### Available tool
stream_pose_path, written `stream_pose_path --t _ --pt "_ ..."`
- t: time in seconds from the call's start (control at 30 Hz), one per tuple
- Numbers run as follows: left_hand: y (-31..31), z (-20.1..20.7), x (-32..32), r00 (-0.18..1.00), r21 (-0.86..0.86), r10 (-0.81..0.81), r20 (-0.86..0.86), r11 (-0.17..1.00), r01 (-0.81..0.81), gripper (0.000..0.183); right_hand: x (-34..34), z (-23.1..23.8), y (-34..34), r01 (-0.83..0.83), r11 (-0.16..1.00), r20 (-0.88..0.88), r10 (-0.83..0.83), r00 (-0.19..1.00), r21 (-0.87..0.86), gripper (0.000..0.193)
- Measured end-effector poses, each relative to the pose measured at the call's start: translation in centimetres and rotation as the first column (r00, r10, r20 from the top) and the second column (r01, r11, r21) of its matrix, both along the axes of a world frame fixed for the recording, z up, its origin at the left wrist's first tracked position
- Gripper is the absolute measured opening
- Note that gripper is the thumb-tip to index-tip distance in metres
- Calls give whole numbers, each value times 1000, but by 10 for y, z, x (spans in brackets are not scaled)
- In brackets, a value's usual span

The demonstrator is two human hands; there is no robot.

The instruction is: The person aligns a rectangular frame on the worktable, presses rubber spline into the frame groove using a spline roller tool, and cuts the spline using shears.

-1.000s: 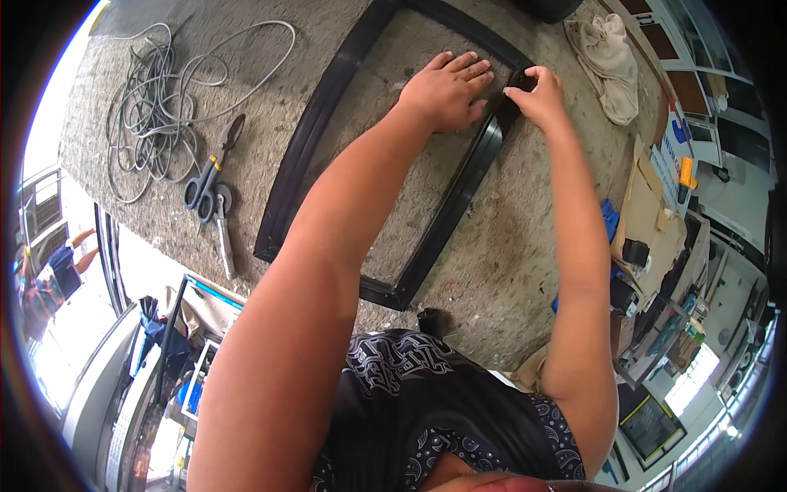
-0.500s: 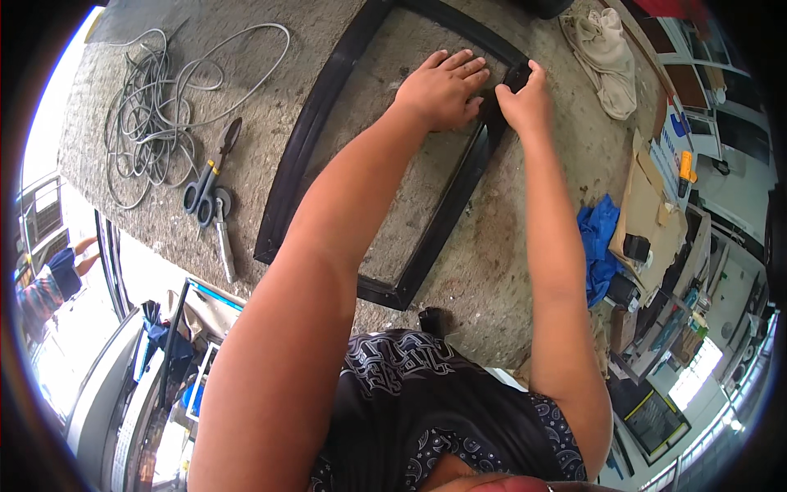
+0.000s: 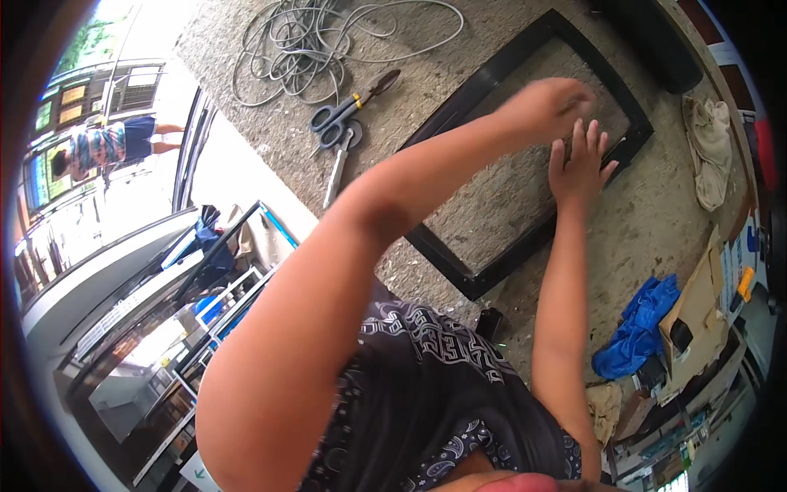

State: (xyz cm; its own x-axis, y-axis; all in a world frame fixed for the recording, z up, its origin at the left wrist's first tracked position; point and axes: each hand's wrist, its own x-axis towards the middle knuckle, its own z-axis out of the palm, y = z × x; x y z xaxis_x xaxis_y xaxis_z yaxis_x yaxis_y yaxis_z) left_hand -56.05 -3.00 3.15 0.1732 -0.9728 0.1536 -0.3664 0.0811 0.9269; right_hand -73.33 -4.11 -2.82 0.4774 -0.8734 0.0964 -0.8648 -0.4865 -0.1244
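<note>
A black rectangular frame (image 3: 602, 61) with a see-through dark inside lies flat on a worn, rough tabletop (image 3: 664, 193). My right hand (image 3: 579, 168) rests palm down across its right side, fingers spread and pointing at the far end. Just beyond those fingertips, my left hand (image 3: 548, 108) is over the inside of the frame. Its fingers are curled in and slightly blurred; whether they hold anything is hidden. My left forearm crosses above the frame's left side and covers part of it.
Left of the frame lie blue-handled scissors (image 3: 336, 121), a silver long-handled tool (image 3: 338, 168) and a tangled grey cord (image 3: 307, 49). A beige cloth (image 3: 707, 152), blue plastic (image 3: 639, 324) and cardboard (image 3: 697, 316) sit rightward. A dark roll (image 3: 656, 45) lies far right. Another person (image 3: 111, 149) stands away left.
My left hand has lifted from its flat, spread pose and curled its fingers. My right hand has gone from gripping the frame's far corner to lying spread on its side. The view has swung left.
</note>
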Motion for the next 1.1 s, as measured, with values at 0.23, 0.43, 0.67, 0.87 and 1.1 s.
stream_pose_path --t 0.23,0.43,0.67,0.87,1.1 --pt "253 35 128 687 278 398 608 704 -654 31 -3 16 -3 -14 1000 139 13 990 4 50" --pt "334 -14 140 624 477 -30 781 673 -565 36 -9 19 33 5 995 160 -21 987 95 60" --pt "338 71 135 848 820 525 73 452 -351 33 -24 5 44 -7 995 20 5 1000 95 70" --pt "266 148 29 865 580 423 -270 788 -205 37 -14 16 47 -8 997 48 4 999 81 72" --pt "54 66 -77 990 705 89 -112 709 16 28 -11 30 44 -53 979 -11 56 998 199 70"
